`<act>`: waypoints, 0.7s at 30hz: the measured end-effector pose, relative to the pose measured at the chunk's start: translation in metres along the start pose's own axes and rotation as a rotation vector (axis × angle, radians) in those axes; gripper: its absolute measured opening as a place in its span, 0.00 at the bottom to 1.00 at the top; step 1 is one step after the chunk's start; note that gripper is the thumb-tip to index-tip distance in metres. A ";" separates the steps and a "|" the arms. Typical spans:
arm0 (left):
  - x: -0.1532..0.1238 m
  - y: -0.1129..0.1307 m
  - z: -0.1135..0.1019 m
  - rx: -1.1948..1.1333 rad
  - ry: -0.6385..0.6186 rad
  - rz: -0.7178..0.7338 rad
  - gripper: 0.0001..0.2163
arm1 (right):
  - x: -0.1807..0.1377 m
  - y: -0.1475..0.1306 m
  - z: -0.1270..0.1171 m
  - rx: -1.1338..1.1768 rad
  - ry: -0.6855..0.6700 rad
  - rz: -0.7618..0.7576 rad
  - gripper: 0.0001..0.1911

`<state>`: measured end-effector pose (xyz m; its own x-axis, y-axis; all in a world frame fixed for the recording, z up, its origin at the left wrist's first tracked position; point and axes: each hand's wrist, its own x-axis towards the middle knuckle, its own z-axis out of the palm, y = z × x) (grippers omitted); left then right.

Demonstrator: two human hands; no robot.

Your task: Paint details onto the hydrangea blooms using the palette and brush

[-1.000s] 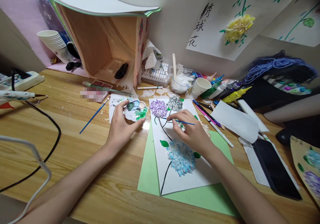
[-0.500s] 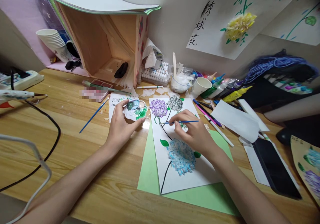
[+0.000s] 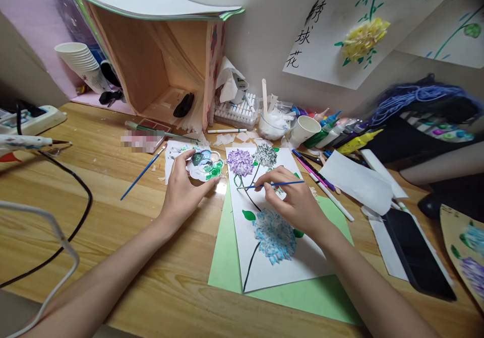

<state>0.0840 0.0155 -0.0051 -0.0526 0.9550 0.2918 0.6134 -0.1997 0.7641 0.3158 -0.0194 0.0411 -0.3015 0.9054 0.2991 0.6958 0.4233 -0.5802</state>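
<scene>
My left hand (image 3: 184, 189) grips the near edge of a small white paint palette (image 3: 206, 165) smeared with green and dark paint. My right hand (image 3: 293, 199) pinches a thin blue paintbrush (image 3: 278, 183) held almost level, its tip pointing left at the dark stem below the purple paper flower (image 3: 240, 162). The hand lies on a white sheet (image 3: 272, 265) bearing a grey-green flower (image 3: 264, 155) and a blue flower (image 3: 274, 234), on top of a green sheet (image 3: 302, 295).
Another blue brush (image 3: 142, 173) lies left of the palette. Behind the sheet stand a paper cup (image 3: 304, 129), a tissue bowl (image 3: 271, 122), and paint bottles and pens (image 3: 333, 134). A phone (image 3: 416, 252) lies right. A black cable (image 3: 71, 202) and glue gun (image 3: 26, 143) lie left.
My right hand turned the brush slightly and slid its tip leftward along the stem. My left hand and the palette stayed put.
</scene>
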 end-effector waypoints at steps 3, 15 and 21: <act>0.000 0.000 0.000 0.007 -0.003 -0.012 0.32 | 0.000 0.002 0.001 -0.002 0.040 0.023 0.10; 0.000 0.000 0.000 0.009 -0.001 -0.008 0.32 | 0.002 0.008 0.005 0.001 -0.031 0.086 0.11; 0.000 -0.001 0.001 0.008 -0.005 0.012 0.32 | 0.002 0.009 0.002 0.002 -0.015 0.099 0.12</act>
<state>0.0844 0.0160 -0.0064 -0.0411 0.9538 0.2976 0.6199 -0.2093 0.7562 0.3196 -0.0135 0.0349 -0.2414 0.9431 0.2288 0.7215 0.3321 -0.6076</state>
